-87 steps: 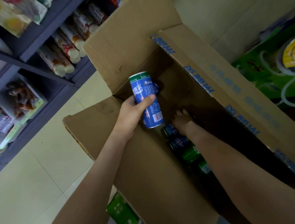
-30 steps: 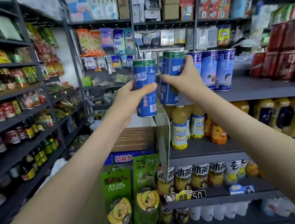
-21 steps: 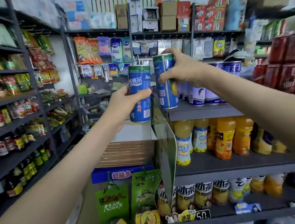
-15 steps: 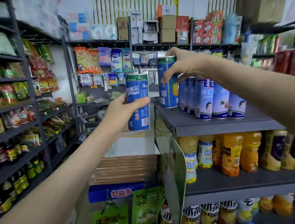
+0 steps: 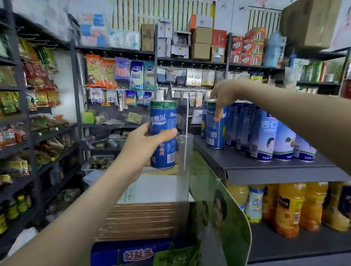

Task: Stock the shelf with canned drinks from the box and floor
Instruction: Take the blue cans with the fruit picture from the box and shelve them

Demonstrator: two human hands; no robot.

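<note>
Upright, blue, green-rimmed: held can (image 5: 162, 121), left hand (image 5: 144, 144); shelved can (image 5: 213, 134), right hand (image 5: 224, 93)

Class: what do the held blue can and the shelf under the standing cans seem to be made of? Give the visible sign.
Blue can: probably thin metal with a glossy printed finish; rimmed top, sheen. Shelf: likely painted sheet metal, matte grey; thin folded front edge.

Single head camera, wide-angle, facing forward, near grey shelf (image 5: 246, 161).
</note>
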